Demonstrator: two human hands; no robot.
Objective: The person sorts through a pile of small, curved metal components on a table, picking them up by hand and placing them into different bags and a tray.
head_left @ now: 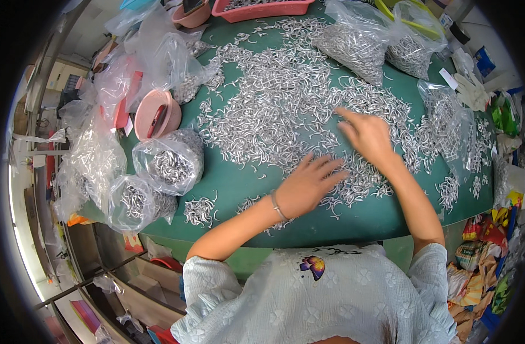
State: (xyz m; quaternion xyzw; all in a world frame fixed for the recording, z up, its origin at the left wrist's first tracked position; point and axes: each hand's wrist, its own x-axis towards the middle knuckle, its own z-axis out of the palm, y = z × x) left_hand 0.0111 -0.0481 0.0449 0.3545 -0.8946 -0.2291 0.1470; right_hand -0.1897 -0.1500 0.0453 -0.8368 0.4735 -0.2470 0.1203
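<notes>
On the green table point(239, 189): sorting the metal hooks point(274, 109).
Your left hand point(308, 183) and right hand point(368, 135) lie spread, empty; next, pinch carefully.

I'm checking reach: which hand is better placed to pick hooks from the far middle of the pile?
Probably the right hand: it reaches farther into the metal hooks, while the left hand lies flat at the pile's near edge.

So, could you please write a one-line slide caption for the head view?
Left hand and right hand spread flat on small silver metal hooks covering a green table, clear bags alongside.
</notes>
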